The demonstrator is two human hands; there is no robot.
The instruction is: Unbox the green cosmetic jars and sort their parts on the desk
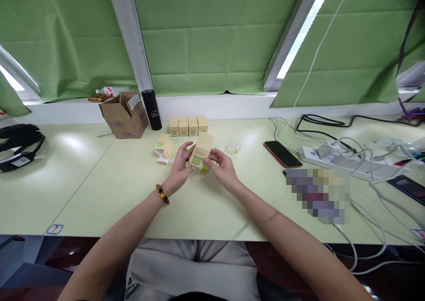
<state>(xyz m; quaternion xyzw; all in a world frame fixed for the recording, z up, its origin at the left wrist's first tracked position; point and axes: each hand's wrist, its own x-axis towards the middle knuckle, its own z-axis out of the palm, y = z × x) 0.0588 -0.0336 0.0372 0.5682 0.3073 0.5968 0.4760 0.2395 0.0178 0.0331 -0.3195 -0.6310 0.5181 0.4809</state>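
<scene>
A: ok so what's the grip doing here?

B: Both hands are on one small tan carton (203,147), tilted, just above the table (212,221). Right hand (224,168) has its thumb on the front near the green label, left hand (180,166) has loosely curled fingers round the other side. Something clear and yellowish peeks out underneath, can't tell what.

A: and around it?

B: Opened carton (164,148) just left of the grip, row of four cartons (188,127) behind it, clear plastic piece (233,148) to the right. Further right: phone (283,154), then a power strip (335,161). Back left: cardboard box (124,120), black tumbler (152,109). Green blinds (212,35) hang beyond everything.
</scene>
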